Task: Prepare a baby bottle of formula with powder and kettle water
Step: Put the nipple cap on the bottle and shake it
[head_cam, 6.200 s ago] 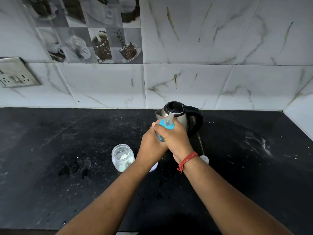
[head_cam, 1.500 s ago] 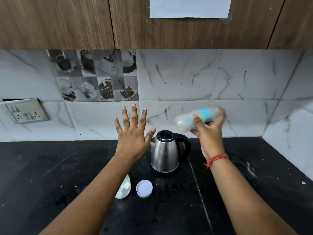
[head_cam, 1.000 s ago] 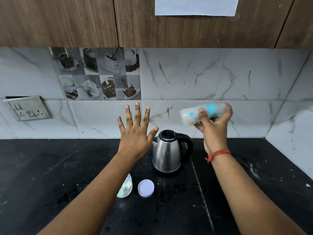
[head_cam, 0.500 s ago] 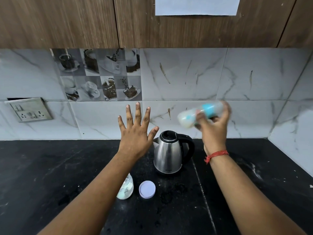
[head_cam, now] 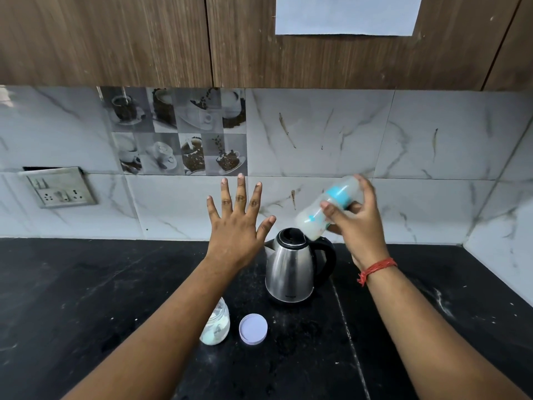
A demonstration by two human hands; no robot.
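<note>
My right hand [head_cam: 359, 223] grips a baby bottle [head_cam: 320, 210] with a blue collar and milky liquid inside. The bottle is raised above the counter, tilted with its base down-left over the steel kettle [head_cam: 291, 269], and it looks motion-blurred. My left hand [head_cam: 236, 226] is held up in the air left of the kettle, fingers spread and straight, holding nothing. A glass powder jar [head_cam: 217, 327] stands on the counter, partly hidden by my left forearm. Its round white lid [head_cam: 253, 329] lies flat beside it.
The black stone counter [head_cam: 86, 298] runs to a marble-tiled wall behind and a side wall at the right. A socket plate [head_cam: 57, 187] sits on the wall at the left. Wooden cabinets [head_cam: 115, 39] hang overhead.
The bottle has swung in my right hand, its base now dipping lower toward the kettle than half a second ago. My left hand stays raised and spread.
</note>
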